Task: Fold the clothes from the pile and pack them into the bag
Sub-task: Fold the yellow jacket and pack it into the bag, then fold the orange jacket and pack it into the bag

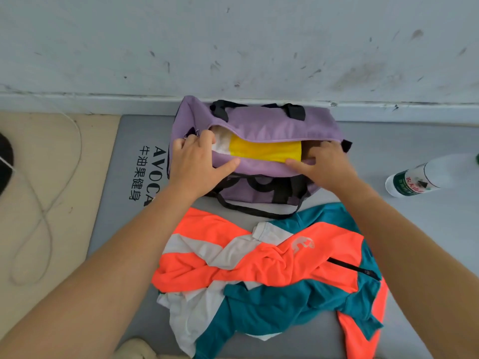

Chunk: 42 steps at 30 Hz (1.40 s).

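Observation:
A purple duffel bag [272,123] with black handles lies against the wall, its top zipper open. Inside it a folded yellow garment [264,150] shows, with something white beside it on the left. My left hand [199,161] grips the bag's near rim at the left end of the opening, fingers inside, thumb outside. My right hand [324,164] grips the same rim at the right end, beside the yellow garment. Closer to me a crumpled orange, teal and white garment [272,268] lies unfolded on the mat.
Everything rests on a grey exercise mat [116,203] with black lettering. A plastic water bottle [420,180] lies on its side at the right. A white cable [46,203] loops over the beige floor at the left. The white wall stands directly behind the bag.

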{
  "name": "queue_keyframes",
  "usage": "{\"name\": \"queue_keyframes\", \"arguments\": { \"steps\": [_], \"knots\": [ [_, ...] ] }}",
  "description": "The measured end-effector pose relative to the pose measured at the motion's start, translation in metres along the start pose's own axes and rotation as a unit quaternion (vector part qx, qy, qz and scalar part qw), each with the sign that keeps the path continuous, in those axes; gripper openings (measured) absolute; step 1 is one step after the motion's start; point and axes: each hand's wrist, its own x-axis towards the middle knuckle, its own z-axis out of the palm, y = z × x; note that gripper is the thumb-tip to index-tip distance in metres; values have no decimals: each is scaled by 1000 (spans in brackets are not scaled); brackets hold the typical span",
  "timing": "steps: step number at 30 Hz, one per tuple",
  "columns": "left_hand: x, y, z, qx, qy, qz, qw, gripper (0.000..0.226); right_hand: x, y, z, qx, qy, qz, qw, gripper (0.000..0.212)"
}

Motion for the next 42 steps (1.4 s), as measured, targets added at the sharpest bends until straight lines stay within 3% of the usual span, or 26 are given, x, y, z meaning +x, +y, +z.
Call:
{"name": "queue_keyframes", "arguments": {
  "steps": [3, 5, 8, 10, 12, 14, 16, 17, 20, 22, 24, 27, 29, 32, 37, 40, 42],
  "knots": [
    [-2, -1, -18, -42, 45, -6, 998, 63, -11, 1, -25, 129, 120, -36, 984, 61],
    [-6, 1, -25, -69, 75, 3, 995, 64, -27, -4, -30, 141, 198, -32, 969, 44],
    [-28, 19, -23, -72, 98, 32, 992, 69, -57, -11, -14, 153, 232, -2, 961, 32],
    [-56, 37, -7, -81, 55, 52, 994, 58, -81, -11, 8, 185, 161, 59, 968, 19],
    [-89, 50, 17, -120, -72, 30, 990, 45, -110, -12, 35, 200, 36, 106, 973, 15],
    [-123, 58, 43, -156, -232, -39, 959, 46, -142, -18, 65, 190, -86, 99, 973, 37],
    [-154, 63, 63, -180, -334, -102, 920, 54, -170, -24, 91, 145, -176, 107, 968, 65],
    [-166, 64, 69, -191, -349, -122, 909, 55, -181, -26, 102, 133, -189, 120, 965, 66],
    [-184, 67, 71, -240, -351, -166, 890, 56, -202, -30, 119, 141, -193, 113, 964, 41],
    [-189, 66, 65, -242, -379, -168, 877, 59, -210, -33, 117, 99, -210, 83, 969, 26],
    [-192, 67, 57, -255, -404, -161, 864, 62, -216, -33, 105, 128, -221, 78, 964, 14],
    [-183, 80, 30, -355, -358, -120, 855, 65, -213, -35, 64, 284, -176, 72, 940, 13],
    [-171, 93, 3, -396, -326, -73, 855, 57, -206, -45, 19, 425, -150, 91, 888, 9],
    [-149, 117, -54, -478, -310, -81, 818, 32, -202, -65, -52, 556, -127, 59, 819, 13],
    [-122, 155, -172, -455, -235, -13, 859, 33, -222, -103, -156, 650, -68, -20, 756, 11],
    [-123, 167, -237, -475, -161, -8, 865, 35, -242, -117, -202, 665, 4, -51, 745, 10],
    [-129, 169, -274, -520, -106, -22, 847, 31, -260, -122, -222, 619, -2, -96, 779, 30]
  ]
}}
